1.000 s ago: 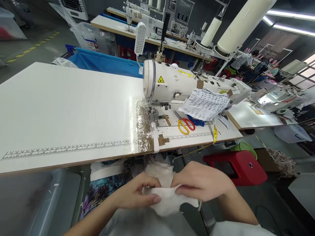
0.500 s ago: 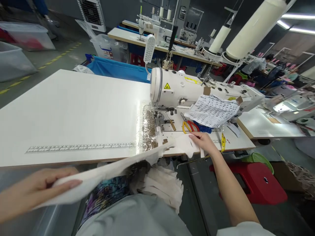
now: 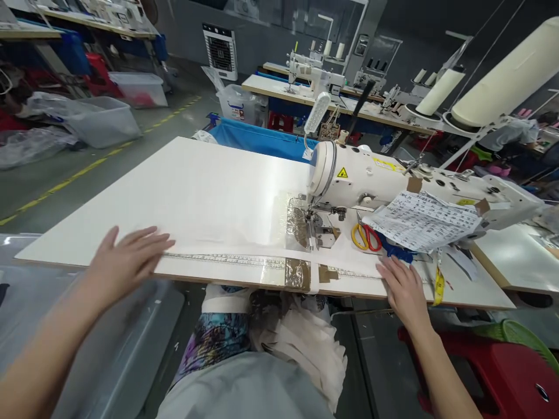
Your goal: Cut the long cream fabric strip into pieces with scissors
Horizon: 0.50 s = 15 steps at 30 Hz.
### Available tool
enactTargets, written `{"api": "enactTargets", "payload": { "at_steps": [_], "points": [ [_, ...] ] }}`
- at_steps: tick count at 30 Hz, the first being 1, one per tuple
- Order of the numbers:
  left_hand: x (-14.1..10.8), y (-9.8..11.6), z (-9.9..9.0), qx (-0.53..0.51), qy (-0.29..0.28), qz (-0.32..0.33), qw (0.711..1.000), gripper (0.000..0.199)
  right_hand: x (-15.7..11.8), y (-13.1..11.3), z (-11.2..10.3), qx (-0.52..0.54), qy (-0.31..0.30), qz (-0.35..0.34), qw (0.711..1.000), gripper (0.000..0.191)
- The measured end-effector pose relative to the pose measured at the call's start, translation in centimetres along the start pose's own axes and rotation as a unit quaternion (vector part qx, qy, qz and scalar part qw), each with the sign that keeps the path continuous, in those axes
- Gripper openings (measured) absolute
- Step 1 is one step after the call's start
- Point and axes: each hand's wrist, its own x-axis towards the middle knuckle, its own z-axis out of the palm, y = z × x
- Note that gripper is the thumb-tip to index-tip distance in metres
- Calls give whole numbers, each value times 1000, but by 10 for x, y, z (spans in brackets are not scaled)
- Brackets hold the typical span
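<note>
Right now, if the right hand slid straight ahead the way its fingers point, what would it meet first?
Most likely the blue cloth under the sheet of paper, just beyond the right hand on the table. The scissors lie a little to the left of that line, though depth is hard to judge.

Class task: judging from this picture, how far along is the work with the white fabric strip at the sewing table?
Done: the white strip lies flat along the table's printed ruler. In hand: the left hand and right hand press its two ends. Left: it is not under the sewing machine needle; more white pieces wait in the lap.
</note>
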Motion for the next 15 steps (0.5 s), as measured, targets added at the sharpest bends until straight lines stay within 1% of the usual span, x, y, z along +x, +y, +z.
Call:
{"api": "enactTargets", "payload": {
  "at_steps": [1, 2, 4, 6, 8, 10, 12, 15],
  "points": [
    [-9, 3, 9, 9, 4, -13, 1000, 46, -6, -4, 0, 2, -23, 7, 1000, 56],
    [-18, 7, 16, 12, 10, -32, 999, 45, -11, -10, -1, 2, -33, 23, 999, 56],
    [-33, 20, 25, 17, 29, -61, 998, 45, -15, -25, -2, 5, -17, 67, 998, 55],
    [-43, 39, 30, 25, 33, -70, 997, 46, -12, -46, -1, 31, 16, 97, 995, 54],
    [-47, 58, 35, 32, 30, -76, 996, 49, -7, -69, 3, 79, 29, 102, 991, 53],
    [-46, 72, 41, 39, 40, -99, 993, 53, -5, -86, 9, 112, 29, 94, 989, 52],
    [-44, 76, 45, 53, 48, -130, 989, 55, -9, -92, 17, 127, 46, 79, 988, 52],
    [-44, 73, 49, 72, 47, -156, 984, 53, -22, -81, 38, 138, 79, 64, 985, 54]
  ]
}}
